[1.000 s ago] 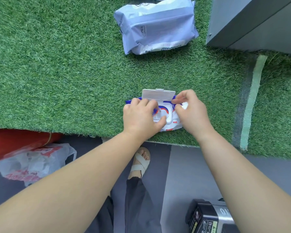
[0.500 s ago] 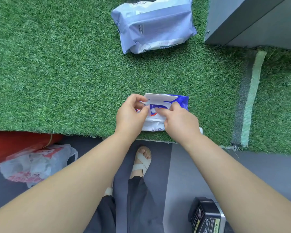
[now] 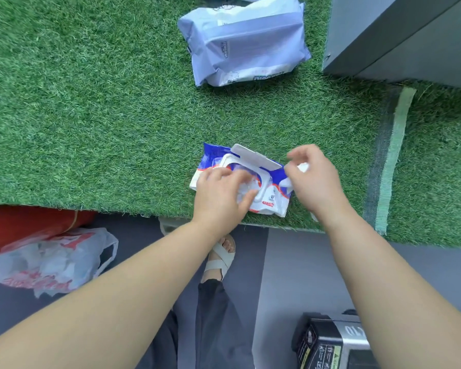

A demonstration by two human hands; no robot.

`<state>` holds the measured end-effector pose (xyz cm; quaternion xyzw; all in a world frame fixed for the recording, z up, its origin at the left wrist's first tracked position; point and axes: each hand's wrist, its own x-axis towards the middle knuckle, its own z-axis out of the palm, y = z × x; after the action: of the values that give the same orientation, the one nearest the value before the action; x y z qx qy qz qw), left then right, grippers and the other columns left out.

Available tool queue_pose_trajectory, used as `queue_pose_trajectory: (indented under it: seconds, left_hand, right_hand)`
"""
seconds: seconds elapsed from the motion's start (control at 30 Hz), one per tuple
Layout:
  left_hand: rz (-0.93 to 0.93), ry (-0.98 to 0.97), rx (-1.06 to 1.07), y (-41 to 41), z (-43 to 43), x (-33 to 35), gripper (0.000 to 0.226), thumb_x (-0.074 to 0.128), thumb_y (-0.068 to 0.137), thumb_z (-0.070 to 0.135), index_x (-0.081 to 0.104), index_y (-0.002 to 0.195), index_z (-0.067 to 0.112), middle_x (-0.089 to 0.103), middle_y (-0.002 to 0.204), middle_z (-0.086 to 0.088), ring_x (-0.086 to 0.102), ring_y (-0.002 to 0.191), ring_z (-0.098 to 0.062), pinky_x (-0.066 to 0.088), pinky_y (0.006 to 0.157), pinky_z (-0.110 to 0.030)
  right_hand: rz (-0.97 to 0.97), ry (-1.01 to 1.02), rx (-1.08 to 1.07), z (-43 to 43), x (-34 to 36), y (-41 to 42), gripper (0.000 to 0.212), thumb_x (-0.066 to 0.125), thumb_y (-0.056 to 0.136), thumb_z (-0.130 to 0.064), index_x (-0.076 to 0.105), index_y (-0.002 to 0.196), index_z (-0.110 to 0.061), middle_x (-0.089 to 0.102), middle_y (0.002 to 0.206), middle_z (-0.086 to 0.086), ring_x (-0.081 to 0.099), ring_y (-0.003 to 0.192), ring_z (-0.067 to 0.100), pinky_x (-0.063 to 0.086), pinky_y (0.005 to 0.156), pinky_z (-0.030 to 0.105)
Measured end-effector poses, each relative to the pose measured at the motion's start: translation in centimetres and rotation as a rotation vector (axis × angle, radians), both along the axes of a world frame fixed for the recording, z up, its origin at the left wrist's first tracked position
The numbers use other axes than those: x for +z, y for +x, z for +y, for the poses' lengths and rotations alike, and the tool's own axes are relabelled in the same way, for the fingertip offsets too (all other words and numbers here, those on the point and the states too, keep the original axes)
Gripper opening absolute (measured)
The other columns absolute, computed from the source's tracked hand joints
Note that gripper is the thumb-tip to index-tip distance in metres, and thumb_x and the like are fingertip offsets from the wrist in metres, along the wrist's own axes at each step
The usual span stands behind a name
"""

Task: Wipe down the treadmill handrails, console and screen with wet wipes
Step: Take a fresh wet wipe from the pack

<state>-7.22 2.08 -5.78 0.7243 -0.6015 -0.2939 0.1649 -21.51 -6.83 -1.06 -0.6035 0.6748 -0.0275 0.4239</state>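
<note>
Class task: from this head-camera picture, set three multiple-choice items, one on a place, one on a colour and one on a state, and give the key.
1. Where does the blue-and-white wipes pack lie?
A on the green turf
B on the grey floor
C on the plastic bag

2. What colour is its flip lid?
A red
B white
C black

3. How does that lid stand?
A shut flat
B torn off
C raised open

Key: 1 A, grass blades show all round the pack. 2 B, the lid is plain white against the blue wrapper. 3 C, it stands up at the far side of the pack, with the opening bare below it.
</note>
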Motion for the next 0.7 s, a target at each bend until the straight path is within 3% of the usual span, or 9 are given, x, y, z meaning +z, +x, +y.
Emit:
queue_pose_trajectory:
  seconds: [0.07,0.1,0.17,0.27,0.37,0.47,0.6,0.7]
  left_hand:
    - [-0.174,-0.004,-0.194,-0.2,0.4,-0.3,0.039,0.04,0.081,0.044,0.071,0.093,0.023,0.071,0.094,0.005,0.063,0.09,-0.024,0.045,0.092,-0.045]
    - [-0.177,-0.013,-0.237,-0.1,0.6,-0.3,0.039,0.04,0.083,0.041,0.071,0.094,0.021,0.07,0.099,0.005,0.062,0.092,-0.024,0.044,0.094,-0.047]
    - [-0.014,-0.069,-0.195,0.5,1.0,-0.4,0.034,0.042,0.085,0.032,0.07,0.093,0.016,0.069,0.102,0.001,0.058,0.095,-0.024,0.04,0.097,-0.044]
    - [0.174,-0.162,0.073,1.8,1.7,-0.1,0.026,0.043,0.084,0.017,0.066,0.087,0.006,0.065,0.091,-0.01,0.051,0.092,-0.021,0.039,0.09,-0.031]
    - [0.065,-0.18,0.155,2.2,2.2,0.2,0.026,0.043,0.08,0.012,0.063,0.092,0.002,0.061,0.097,-0.015,0.048,0.094,-0.024,0.035,0.089,-0.028]
    - [-0.044,-0.173,0.049,2.4,2.4,-0.2,0.03,0.042,0.077,0.01,0.064,0.096,0.001,0.059,0.103,-0.018,0.045,0.098,-0.027,0.037,0.091,-0.036]
    - [-0.273,0.009,-0.291,2.9,3.1,-1.1,0.049,0.037,0.077,0.02,0.067,0.114,0.009,0.062,0.12,-0.014,0.055,0.112,-0.038,0.049,0.091,-0.043]
    - [-0.422,0.14,-0.385,2.6,3.7,-1.2,0.055,0.035,0.081,0.031,0.06,0.126,0.01,0.055,0.134,-0.014,0.049,0.124,-0.04,0.035,0.104,-0.042]
  right_hand:
    - [-0.028,0.017,0.037,0.0,-0.3,0.3,0.04,0.052,0.088,-0.009,0.055,0.124,-0.026,0.054,0.1,-0.006,0.052,0.084,0.013,0.041,0.078,0.027]
    - [-0.016,0.017,0.103,0.1,-0.6,0.6,0.045,0.051,0.087,-0.008,0.055,0.127,-0.029,0.05,0.101,-0.006,0.052,0.088,0.014,0.042,0.082,0.027]
    - [-0.006,-0.011,0.201,0.6,-0.9,1.3,0.047,0.05,0.087,-0.007,0.059,0.125,-0.033,0.046,0.103,-0.006,0.052,0.097,0.015,0.038,0.081,0.023]
    - [0.072,-0.104,0.396,2.2,-1.2,1.7,0.045,0.053,0.087,-0.012,0.06,0.125,-0.034,0.046,0.113,-0.003,0.052,0.101,0.019,0.042,0.078,0.029]
    - [0.372,-0.073,0.713,4.5,-1.6,2.2,0.059,0.049,0.092,-0.019,0.031,0.145,-0.039,0.031,0.137,0.003,0.042,0.113,0.026,0.045,0.076,0.034]
    - [0.535,-0.059,0.833,5.8,-2.2,2.7,0.07,0.044,0.094,-0.019,0.006,0.15,-0.037,0.018,0.146,0.007,0.038,0.115,0.028,0.044,0.075,0.034]
    - [0.591,-0.087,0.907,5.6,-2.6,3.0,0.067,0.041,0.096,-0.023,0.004,0.151,-0.035,0.016,0.147,0.009,0.039,0.116,0.03,0.042,0.079,0.036]
    - [0.433,0.009,0.768,4.4,-2.4,2.9,0.061,0.047,0.094,-0.023,0.021,0.149,-0.034,0.025,0.14,0.007,0.043,0.116,0.028,0.043,0.083,0.036]
